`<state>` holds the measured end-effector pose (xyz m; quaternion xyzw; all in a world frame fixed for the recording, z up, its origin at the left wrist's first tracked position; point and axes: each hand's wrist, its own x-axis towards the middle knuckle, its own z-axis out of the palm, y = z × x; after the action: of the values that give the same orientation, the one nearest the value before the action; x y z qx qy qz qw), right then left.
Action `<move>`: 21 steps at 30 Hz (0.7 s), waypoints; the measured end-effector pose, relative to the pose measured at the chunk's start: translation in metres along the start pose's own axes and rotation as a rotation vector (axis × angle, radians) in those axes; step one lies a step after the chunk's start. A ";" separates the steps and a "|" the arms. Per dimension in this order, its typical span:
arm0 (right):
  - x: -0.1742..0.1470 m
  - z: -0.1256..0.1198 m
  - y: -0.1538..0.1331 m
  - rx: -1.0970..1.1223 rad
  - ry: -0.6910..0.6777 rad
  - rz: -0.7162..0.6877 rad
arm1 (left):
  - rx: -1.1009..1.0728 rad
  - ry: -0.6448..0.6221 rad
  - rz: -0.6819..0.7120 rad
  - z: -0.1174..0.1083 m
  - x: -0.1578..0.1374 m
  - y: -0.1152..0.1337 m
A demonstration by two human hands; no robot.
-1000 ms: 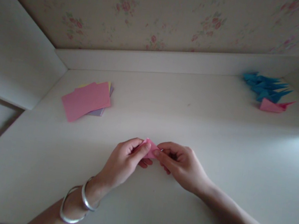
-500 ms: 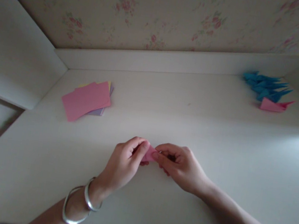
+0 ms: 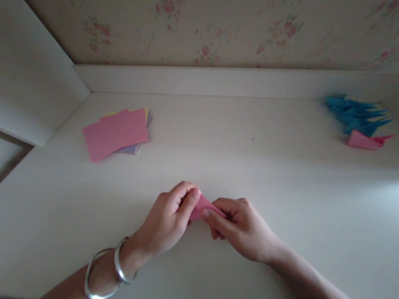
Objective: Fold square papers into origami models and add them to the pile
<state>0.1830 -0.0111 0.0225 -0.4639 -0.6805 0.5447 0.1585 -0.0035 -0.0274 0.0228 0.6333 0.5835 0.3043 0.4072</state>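
Between my two hands is a small piece of folded pink paper [image 3: 202, 206], narrowing to a point on its right. My left hand [image 3: 169, 217] pinches its left end between thumb and curled fingers, which hide part of it. On the right side, my right hand [image 3: 242, 227] grips the tapered part, thumb on top and fingers curled behind and below. The hands are close together above the white desk [image 3: 181, 280], near its front.
At the left lies a stack of coloured paper [image 3: 116, 133], pink on top with yellow and purple beneath. In the far right corner stand several blue folded paper figures [image 3: 356, 114] beside a pink folded paper figure [image 3: 366, 140]. A backboard [image 3: 209, 81] edges the desk.
More of the pink paper shows between my hands, its pointed right part now visible. My right hand has shifted and turned slightly, its thumb lying along the paper. The left hand has barely moved.
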 end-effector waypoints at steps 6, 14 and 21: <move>-0.001 0.000 0.000 0.053 -0.009 -0.033 | -0.156 -0.028 -0.020 0.003 -0.001 -0.003; -0.004 0.002 0.001 0.226 -0.022 -0.023 | -0.240 0.010 -0.001 0.005 -0.004 0.000; 0.000 0.001 0.001 0.437 -0.135 0.032 | -0.296 0.003 -0.068 0.004 -0.002 -0.002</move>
<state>0.1828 -0.0114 0.0215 -0.3917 -0.5478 0.7115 0.2006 -0.0014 -0.0298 0.0197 0.5456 0.5541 0.3739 0.5054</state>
